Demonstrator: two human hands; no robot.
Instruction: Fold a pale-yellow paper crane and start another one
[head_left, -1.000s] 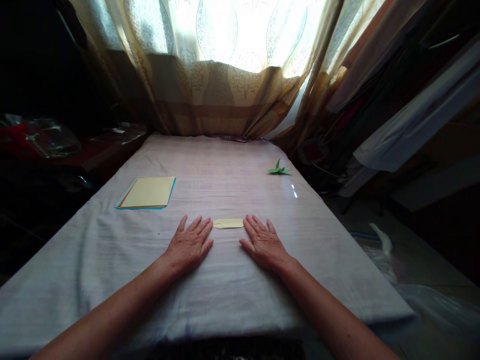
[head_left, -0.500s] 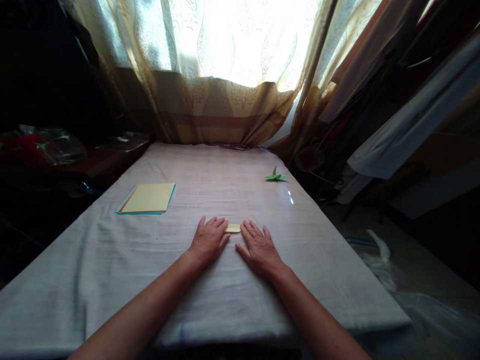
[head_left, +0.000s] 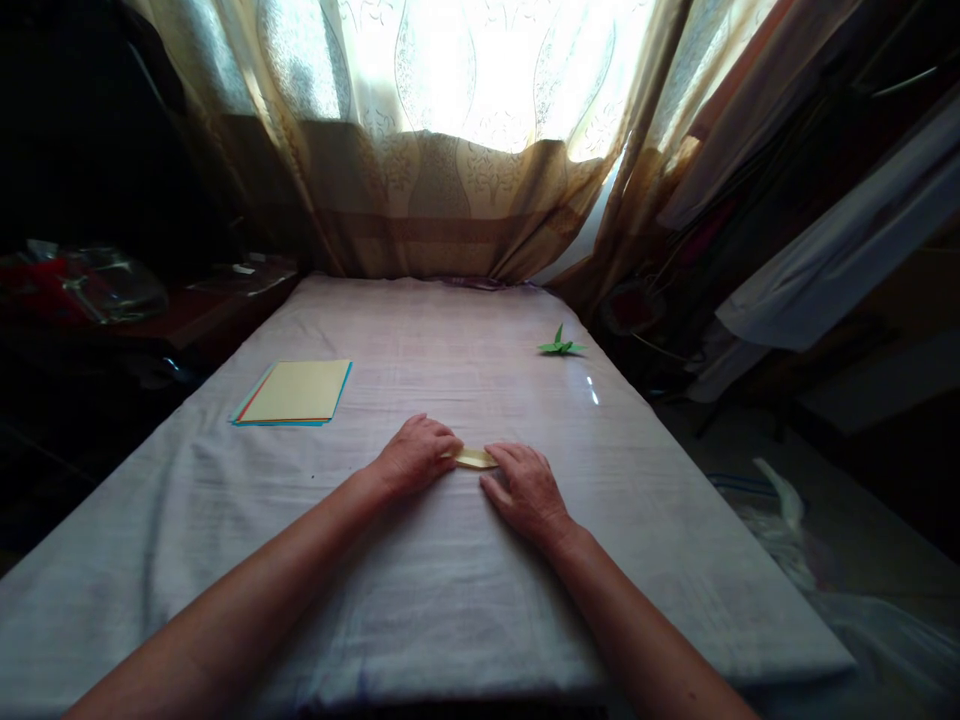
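Nothing on the table (head_left: 420,620) served as a container; the nearest to one was the clear plastic bag (head_left: 112,285) on the dark ledge to the left, with something red showing through it, too dim to identify.

Your left hand (head_left: 411,458) and right hand (head_left: 525,488) lay close together at the middle of the cloth, fingers curled down. Both sets of fingertips pressed on the strip (head_left: 472,458), a small folded piece of pale yellow paper lying flat on the cloth between them. Neither hand had lifted it, and each covered one end, so only the middle showed.

To the left and farther back lay the stack (head_left: 294,392) of coloured sheets, a yellow one on top with blue and red edges below, well apart from your hands. At the far right edge sat a green origami (head_left: 559,345), also well apart. Curtains (head_left: 450,200) hung behind the table, brightly backlit. Nothing lay between your hands and either item.
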